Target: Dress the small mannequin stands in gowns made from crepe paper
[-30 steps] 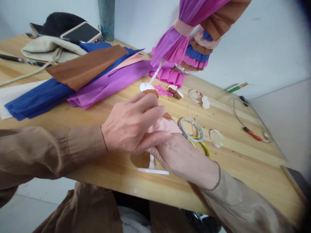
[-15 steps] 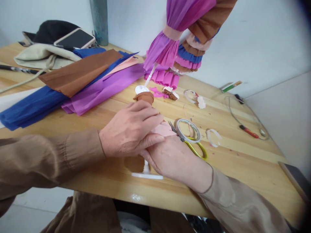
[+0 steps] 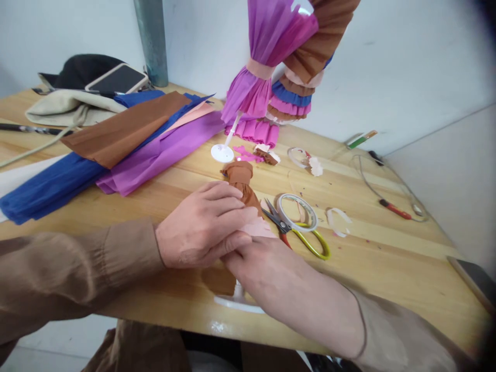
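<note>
From the head view, I am seeing the left hand [image 3: 203, 225] extending from the left, back upward, its fingers curling together over the brown paper piece [image 3: 240, 174] and its thumb crossing the right hand [image 3: 263, 268]. The right hand is extending from the near right; its fingers are disappearing beneath the left, so I am not able to tell how far they are closing or what they are holding. Compared with half a second earlier, the brown paper piece is showing apart from the far white base [image 3: 222, 153], revealing more of its neck. It is occupying mid-table, banded and gathered at its far end, flaring toward the hands; pale pink paper [image 3: 259, 228] is lying beside the left fingers, and the near white base [image 3: 236, 304] is showing below.
</note>
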`<state>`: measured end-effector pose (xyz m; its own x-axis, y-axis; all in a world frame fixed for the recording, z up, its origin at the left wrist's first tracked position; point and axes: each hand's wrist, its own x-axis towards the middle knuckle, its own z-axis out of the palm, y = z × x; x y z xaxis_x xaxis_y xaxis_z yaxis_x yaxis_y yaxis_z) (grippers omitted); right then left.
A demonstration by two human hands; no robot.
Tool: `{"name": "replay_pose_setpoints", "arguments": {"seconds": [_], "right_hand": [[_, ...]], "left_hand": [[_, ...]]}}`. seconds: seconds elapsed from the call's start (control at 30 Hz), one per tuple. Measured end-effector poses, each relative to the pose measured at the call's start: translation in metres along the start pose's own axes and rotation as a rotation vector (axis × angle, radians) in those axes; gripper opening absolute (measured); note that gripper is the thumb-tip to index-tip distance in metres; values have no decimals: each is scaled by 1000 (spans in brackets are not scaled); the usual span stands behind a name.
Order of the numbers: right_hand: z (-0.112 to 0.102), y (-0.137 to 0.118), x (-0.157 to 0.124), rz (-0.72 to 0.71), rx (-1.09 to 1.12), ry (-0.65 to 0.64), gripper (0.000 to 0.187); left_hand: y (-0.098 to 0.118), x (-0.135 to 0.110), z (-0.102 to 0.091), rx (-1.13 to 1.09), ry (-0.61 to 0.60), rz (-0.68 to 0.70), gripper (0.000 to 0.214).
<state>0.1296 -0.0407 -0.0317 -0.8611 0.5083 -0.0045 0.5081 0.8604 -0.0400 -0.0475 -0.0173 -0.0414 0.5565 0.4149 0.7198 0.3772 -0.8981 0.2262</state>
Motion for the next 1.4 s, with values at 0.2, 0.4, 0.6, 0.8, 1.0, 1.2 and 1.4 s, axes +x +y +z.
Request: {"name": "replay_pose_setpoints", "arguments": {"seconds": [0.2,0.4,0.6,0.8,1.0,1.2,1.4], "right_hand": [[-24,-3,-11,-160,-6,105,30],[-41,-14,-19,-83,101,152,23],[-41,-23,-32,-114,66,94,31],[-34,-23,-37,-236,-100,115,20],[-34,-14,-39,-132,28,269,26],[1,-21,-42,-52,59,501,22],[3,-18,-37,-79,7,408,21]], "left_hand": [[2,6,-15,-198,85,-447,26],[-1,9,-11,-371,101,-936,27],[-7,7,-8,-630,169,-1134,23],[-14,4,-10,-782,329,-1273,23],[-12,8,-11,-909,415,-1457,15],[1,10,-9,-1008,266,-1539,20],[25,15,-2,-1112,-190,-1262,24]]}}
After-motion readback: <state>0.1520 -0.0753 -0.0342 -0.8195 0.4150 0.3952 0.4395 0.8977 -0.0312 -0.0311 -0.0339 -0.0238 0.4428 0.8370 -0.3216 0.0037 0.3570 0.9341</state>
